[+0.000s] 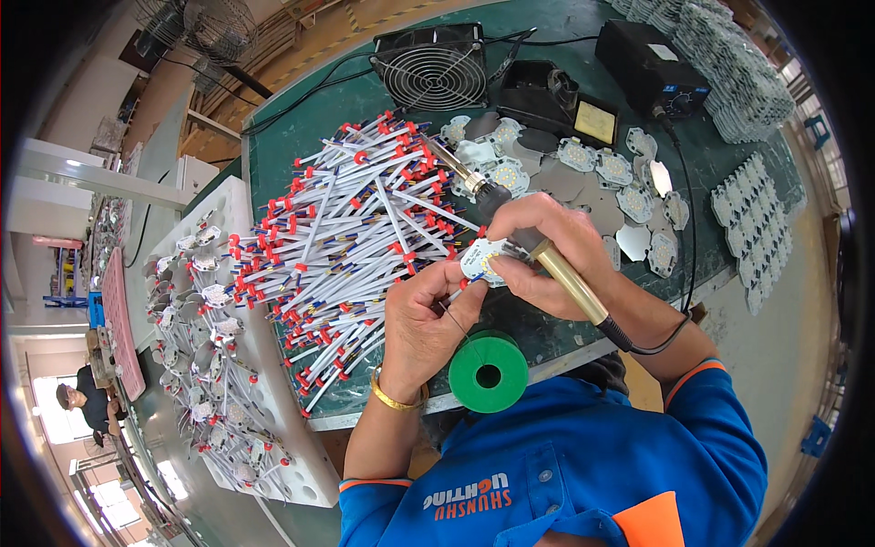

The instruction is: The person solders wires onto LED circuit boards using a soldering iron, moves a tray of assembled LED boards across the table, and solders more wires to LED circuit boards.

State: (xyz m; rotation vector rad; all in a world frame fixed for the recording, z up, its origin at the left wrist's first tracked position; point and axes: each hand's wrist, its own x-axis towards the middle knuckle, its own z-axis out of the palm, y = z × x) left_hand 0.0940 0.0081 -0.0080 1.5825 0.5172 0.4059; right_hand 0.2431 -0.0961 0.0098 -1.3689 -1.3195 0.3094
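Observation:
My right hand (556, 251) is closed round a soldering iron (570, 283) with a brass-coloured handle; its metal tip points up and left, over the pile of wires. The thumb and fingers of this hand also pinch a small white LED board (483, 259). My left hand (424, 314) is closed at the board's left edge, fingertips against it, with a blue wire end showing beside them. From these fingers a thin solder wire (452, 319) runs down to a green spool (467, 372) by the table's front edge. Where the wire meets the board is partly hidden.
White cable pieces with red rings (365, 228) are heaped on the green table. Behind lie loose LED boards (612, 168), a fan (433, 77), an iron stand with sponge (596, 121) and a black soldering station (652, 68). At left, a white foam tray (239, 205) holds wired boards.

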